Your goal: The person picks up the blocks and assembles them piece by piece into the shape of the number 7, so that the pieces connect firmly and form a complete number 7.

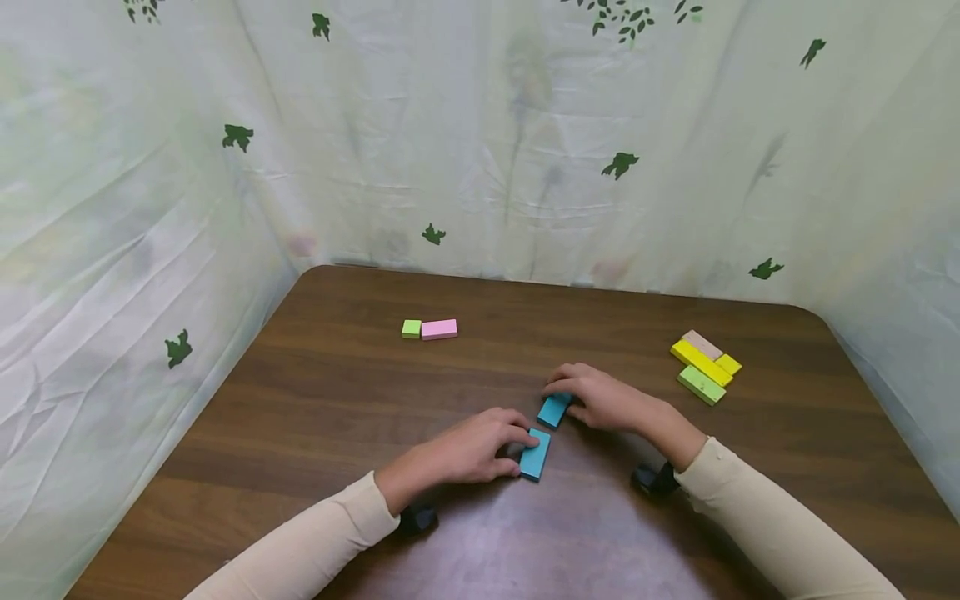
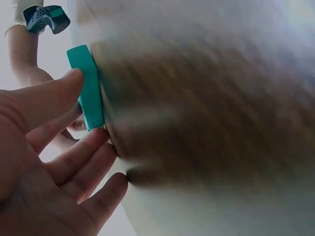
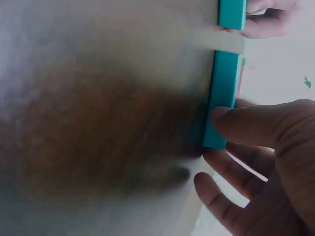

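Note:
Two blue blocks lie end to end on the brown table [image 1: 360, 367], a small gap between them. My left hand [image 1: 480, 446] holds the nearer blue block [image 1: 536, 455] from its left side, with thumb and fingers against it. The farther blue block [image 1: 554, 410] is held by my right hand [image 1: 603, 396], whose fingers reach over its far end. In the right wrist view, the thumb presses on one face of that block [image 3: 225, 81], and other fingers sit behind it. The left wrist view shows the left thumb across its block [image 2: 91, 105].
At the back left, a small green block [image 1: 412, 329] sits against a pink block [image 1: 439, 330]. On the right, a yellow block [image 1: 701, 363] lies among a pale pink block [image 1: 702, 344], a shorter yellow block [image 1: 728, 364] and a green block [image 1: 701, 386]. Pale curtains [image 1: 480, 167] surround the table.

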Tool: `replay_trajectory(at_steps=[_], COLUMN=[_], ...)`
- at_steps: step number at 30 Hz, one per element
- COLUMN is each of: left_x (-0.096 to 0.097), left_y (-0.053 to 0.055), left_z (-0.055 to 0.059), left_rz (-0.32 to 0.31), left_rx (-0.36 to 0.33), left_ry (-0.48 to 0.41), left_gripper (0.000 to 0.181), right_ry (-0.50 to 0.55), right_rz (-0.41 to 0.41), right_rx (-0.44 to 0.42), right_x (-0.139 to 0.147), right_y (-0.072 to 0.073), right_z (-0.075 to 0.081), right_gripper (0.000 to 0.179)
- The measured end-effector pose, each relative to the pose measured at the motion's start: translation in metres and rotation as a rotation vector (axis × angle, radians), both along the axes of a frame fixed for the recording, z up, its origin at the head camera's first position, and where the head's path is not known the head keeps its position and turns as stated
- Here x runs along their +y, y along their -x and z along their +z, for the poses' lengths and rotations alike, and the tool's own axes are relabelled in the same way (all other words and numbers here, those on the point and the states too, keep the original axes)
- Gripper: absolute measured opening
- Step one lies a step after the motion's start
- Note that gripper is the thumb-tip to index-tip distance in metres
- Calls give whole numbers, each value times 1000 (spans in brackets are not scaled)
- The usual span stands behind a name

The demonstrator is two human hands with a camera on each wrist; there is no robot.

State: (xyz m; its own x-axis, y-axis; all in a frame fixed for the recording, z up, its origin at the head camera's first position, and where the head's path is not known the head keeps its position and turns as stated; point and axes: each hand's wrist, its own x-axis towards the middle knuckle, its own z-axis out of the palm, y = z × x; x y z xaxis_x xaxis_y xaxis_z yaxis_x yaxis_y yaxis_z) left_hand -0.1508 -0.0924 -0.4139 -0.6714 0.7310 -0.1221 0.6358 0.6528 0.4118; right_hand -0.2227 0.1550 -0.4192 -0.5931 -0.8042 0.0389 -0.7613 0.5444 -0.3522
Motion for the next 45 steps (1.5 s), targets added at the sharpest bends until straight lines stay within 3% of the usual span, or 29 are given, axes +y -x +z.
replay_trajectory(at_steps=[13, 28, 45], left_x=[7, 18, 17], left_y=[-4, -13, -15], left_z=[-2, -3, -3], left_rz=[7, 75, 96], left_rx=[61, 116, 109], left_ry=[22, 34, 28], left_gripper=[43, 43, 42], right_ry=[13, 9, 17], right_rz=[25, 55, 73], right_rx=[-31, -58, -46], right_x=[-2, -1, -1], right_y=[2, 2, 2], right_z=[-4, -2, -3], right_gripper=[34, 34, 34])
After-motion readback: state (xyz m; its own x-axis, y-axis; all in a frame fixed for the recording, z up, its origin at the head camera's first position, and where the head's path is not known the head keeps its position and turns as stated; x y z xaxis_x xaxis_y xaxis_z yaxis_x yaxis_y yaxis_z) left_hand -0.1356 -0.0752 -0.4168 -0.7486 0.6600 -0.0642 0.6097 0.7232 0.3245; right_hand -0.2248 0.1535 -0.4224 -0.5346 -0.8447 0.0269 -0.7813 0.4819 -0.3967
